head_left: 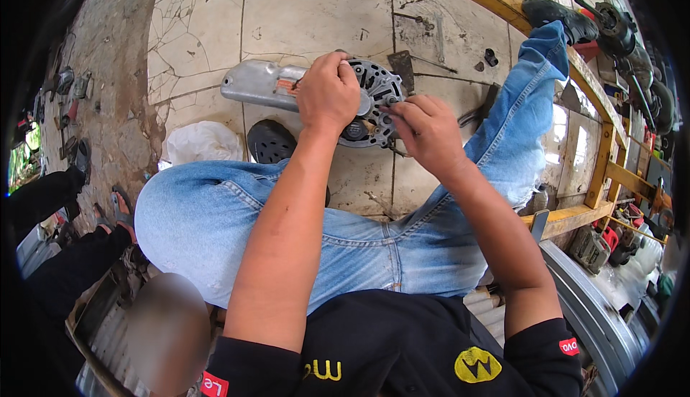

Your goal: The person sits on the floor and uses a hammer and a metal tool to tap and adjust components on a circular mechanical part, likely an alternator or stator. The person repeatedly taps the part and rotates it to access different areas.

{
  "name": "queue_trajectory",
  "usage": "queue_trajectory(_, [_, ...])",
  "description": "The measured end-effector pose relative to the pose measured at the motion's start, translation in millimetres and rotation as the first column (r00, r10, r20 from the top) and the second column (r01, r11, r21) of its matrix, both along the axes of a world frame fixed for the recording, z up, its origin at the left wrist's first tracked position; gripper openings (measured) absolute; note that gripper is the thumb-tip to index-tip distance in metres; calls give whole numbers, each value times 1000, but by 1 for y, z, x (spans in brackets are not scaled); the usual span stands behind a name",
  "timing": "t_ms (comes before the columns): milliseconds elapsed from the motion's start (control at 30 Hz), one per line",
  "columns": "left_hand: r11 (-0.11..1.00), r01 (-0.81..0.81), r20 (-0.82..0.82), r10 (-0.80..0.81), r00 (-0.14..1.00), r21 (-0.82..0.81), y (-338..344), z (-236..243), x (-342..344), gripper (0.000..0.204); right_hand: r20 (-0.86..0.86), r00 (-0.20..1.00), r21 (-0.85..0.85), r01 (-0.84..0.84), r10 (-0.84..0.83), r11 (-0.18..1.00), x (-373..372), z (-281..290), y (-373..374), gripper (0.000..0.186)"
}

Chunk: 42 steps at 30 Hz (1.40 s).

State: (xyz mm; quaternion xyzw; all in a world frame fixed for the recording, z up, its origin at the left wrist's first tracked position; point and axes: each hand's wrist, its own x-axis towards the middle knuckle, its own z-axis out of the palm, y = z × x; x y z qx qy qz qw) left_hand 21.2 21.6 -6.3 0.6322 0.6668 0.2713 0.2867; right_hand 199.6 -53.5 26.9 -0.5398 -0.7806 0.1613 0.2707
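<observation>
Two hands worked one round grey metal alternator point(374, 102) on the cracked tiled floor point(302, 16): left hand point(327, 95) clasped its top, right hand point(424, 131) fingers pinched its rim.

head view: worn on the person's head, looked steeply down | fisheye, edges bent at the rim | close over both hands point(374, 109) at centre | cracked tile floor point(287, 16) far, own lap near | single view, nothing shared
</observation>
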Motion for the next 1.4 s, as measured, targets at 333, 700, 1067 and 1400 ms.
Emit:
queue_trajectory(333, [1000, 13, -3, -13, 1000, 10, -1, -4, 1, 28, 8, 1000, 10, 1, -1, 1000, 2, -2, -2, 12])
queue_trajectory(700, [999, 36, 18, -36, 999, 10, -1, -8, -3, 27, 104, 889, -441, 444, -447, 780, 63, -16, 21, 18])
queue_trajectory(1067, [985, 171, 115, -166, 979, -36, 9, 9, -5, 23, 555, 786, -685, 618, -272, 386, 93, -140, 33, 34])
queue_trajectory(1400, [973, 226, 161, -216, 963, -50, 11, 14, -6, 21, 362, 890, -735, 456, -278, 501, 61, -162, 49, 55])
